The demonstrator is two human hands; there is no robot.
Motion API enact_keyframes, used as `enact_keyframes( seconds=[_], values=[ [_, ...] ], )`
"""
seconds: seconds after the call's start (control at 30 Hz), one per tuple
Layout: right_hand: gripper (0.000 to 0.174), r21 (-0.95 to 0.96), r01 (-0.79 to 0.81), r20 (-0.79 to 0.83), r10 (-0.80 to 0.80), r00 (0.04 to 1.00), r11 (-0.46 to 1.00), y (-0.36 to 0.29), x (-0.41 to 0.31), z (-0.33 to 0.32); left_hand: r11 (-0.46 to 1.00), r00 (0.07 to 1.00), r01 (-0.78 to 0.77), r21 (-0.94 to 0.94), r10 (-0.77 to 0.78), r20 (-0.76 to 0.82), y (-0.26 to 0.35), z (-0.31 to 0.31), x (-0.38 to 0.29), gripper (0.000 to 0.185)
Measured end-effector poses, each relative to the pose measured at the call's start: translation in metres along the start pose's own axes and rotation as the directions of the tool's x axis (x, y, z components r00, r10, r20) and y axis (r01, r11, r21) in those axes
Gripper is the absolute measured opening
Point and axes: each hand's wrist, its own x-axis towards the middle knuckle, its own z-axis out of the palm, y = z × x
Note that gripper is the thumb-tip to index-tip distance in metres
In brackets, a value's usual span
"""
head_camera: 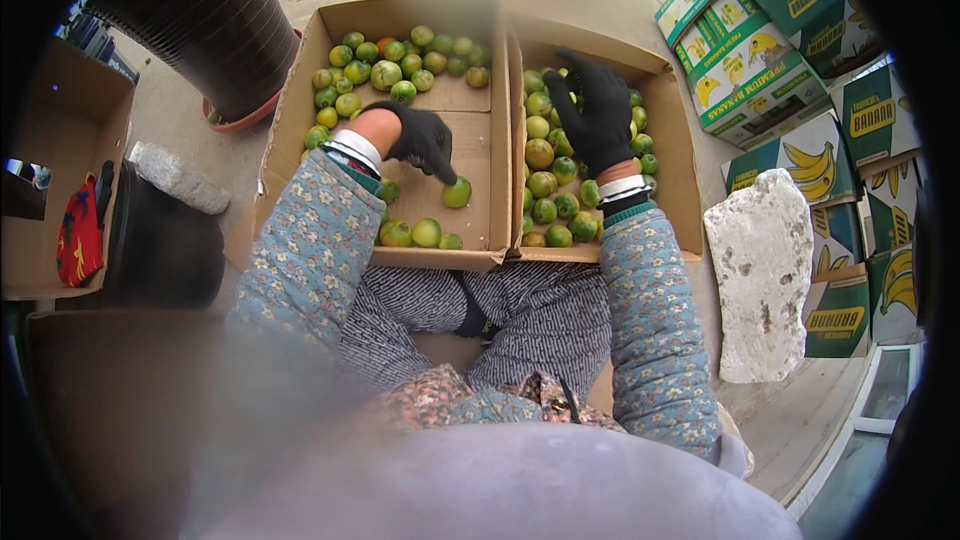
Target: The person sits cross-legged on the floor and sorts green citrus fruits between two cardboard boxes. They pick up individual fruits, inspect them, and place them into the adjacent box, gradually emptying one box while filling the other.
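Observation:
Two open cardboard boxes stand side by side before me. Inside the left box (pixel 480 142), my left hand (pixel 424 139) wears a black glove. Its fingertips meet a green tomato (pixel 456 193); whether they grip it is hidden. More green tomatoes (pixel 386 75) lie along that box's far side and left wall, one of them orange-red, and a few sit near its front edge. Over the right box (pixel 679 165), my gloved right hand (pixel 592 112) has thumb and fingers apart, reaching down among densely spread green and brownish tomatoes (pixel 541 184). Its palm side is hidden.
Stacked banana cartons (pixel 757 82) rise at the right, beside a rough white block (pixel 761 277). At the left are a tall stack of dark pots (pixel 202 22), another pale block (pixel 180 178) and a cardboard box (pixel 75 112) holding a red cloth item (pixel 80 232).

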Motion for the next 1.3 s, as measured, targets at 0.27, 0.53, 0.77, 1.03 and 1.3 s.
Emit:
enact_keyframes(
  seconds=[0.27, 0.53, 0.77, 1.03, 1.3],
  values=[
    [0.027, 0.034, -0.051, 0.073, 0.049, 0.996, 0.998, 0.008, -0.007, 0.005, 0.952, 0.998, -0.054, 0.300, 0.057, 0.000, 0.044, 0.035, 0.005, 0.065],
    [0.039, 0.192, 0.116, 0.081, -0.133, 0.988, 0.975, -0.013, 0.004, -0.009, 0.952, 0.822, -0.304, 0.046, 0.286, -0.493, 0.023, 0.002, -0.010, 0.055],
    [0.059, 0.175, 0.343, 0.171, -0.371, 0.913, 0.923, -0.042, 0.008, -0.007, 0.641, 0.738, -0.644, -0.417, 0.378, -0.559, 0.033, -0.001, -0.025, 0.042],
    [0.049, -0.064, 0.087, -0.027, -0.089, 0.996, 0.994, -0.017, 0.000, -0.002, 0.997, 0.961, -0.077, 0.021, 0.079, -0.266, 0.045, 0.000, -0.028, 0.066],
    [0.052, -0.356, -0.715, 0.006, 0.767, 0.642, 0.602, 0.072, -0.018, -0.011, 0.821, 0.983, 0.063, 0.567, -0.148, 0.106, 0.052, 0.040, -0.004, 0.060]
  ],
)
